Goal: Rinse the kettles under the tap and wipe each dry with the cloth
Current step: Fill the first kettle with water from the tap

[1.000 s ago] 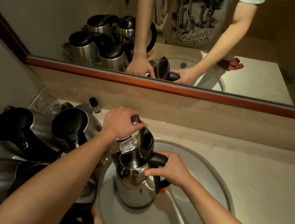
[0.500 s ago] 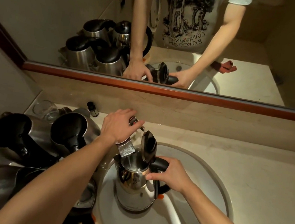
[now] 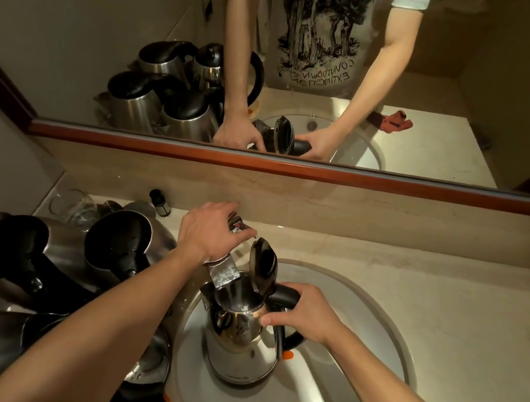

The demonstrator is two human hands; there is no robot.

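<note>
Pale marble countertop [image 3: 415, 283] runs beneath a wood-framed wall mirror [image 3: 295, 167], with an oval white sink basin [image 3: 359, 316] set into it. Inside the basin stands an upright stainless-steel electric kettle with a black handle [image 3: 236, 343], its black hinged lid [image 3: 263, 263] tipped open under the chrome tap spout [image 3: 223, 271]. The right hand [image 3: 301, 311] curls around the kettle's handle; the left hand [image 3: 210, 232] wraps over the tap's lever (its red mark peeks between the fingers). Several more steel kettles with black lids [image 3: 114, 247] crowd the counter at left, near a clear drinking glass [image 3: 70, 207]. A reddish cloth [image 3: 395, 120] appears only in the mirror.
</note>
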